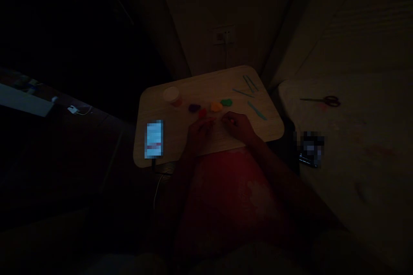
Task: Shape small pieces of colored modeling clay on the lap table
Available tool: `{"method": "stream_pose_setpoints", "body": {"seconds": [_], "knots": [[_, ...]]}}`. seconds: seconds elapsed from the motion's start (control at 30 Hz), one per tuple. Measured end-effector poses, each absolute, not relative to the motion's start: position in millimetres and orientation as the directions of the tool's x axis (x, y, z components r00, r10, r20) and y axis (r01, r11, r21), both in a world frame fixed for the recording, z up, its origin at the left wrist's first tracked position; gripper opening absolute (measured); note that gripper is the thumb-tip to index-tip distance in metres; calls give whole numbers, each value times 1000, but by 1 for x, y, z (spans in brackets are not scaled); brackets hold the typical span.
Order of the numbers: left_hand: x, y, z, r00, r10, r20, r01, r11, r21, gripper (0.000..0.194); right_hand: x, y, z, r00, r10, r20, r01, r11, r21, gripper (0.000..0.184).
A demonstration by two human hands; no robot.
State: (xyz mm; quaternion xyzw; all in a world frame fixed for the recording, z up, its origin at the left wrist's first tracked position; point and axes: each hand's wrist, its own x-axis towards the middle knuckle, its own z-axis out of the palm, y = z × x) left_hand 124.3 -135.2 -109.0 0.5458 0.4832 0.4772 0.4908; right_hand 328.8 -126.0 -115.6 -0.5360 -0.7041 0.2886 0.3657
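In dim light, both hands rest over the near edge of a small wooden table (180, 137). My left hand (197, 133) has its fingers stretched forward, low over the surface, just below a red lump of modelling clay (202, 113). Opposite it, my right hand (240, 125) is curled, and a small orange-red bit, apparently clay, shows at its fingers. Beyond the hands lie a dark purple lump (194, 108), an orange lump (216, 106) and a green lump (226, 102) of clay. The gap between the fingertips is too dark to make out fully.
A lidded tub (172, 95) stands at the table's back left. A lit phone (154, 139) with a cable lies front left. Thin blue sticks (248, 86) and a blue plastic knife (257, 111) are at the right. Scissors (325, 101) lie on the pale surface beyond.
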Motion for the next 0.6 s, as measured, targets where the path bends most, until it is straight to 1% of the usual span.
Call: {"method": "stream_pose_setpoints", "body": {"seconds": [0.17, 0.43, 0.53, 0.6], "knots": [[125, -137, -107, 45, 995, 84, 71, -87, 994, 31, 329, -126, -115, -167, 962, 215, 552, 272, -789, 26], [129, -140, -105, 23, 1000, 0, 82, -2, 997, 26, 329, -125, -116, -160, 967, 201, 547, 256, -797, 27], [128, -140, -105, 32, 999, 18, 91, -21, 996, 28, 328, -126, -116, -156, 967, 200, 555, 254, -792, 27], [127, -140, -106, 44, 999, 20, 100, -24, 995, 34, 328, -126, -115, -155, 967, 200, 574, 253, -778, 25]]}}
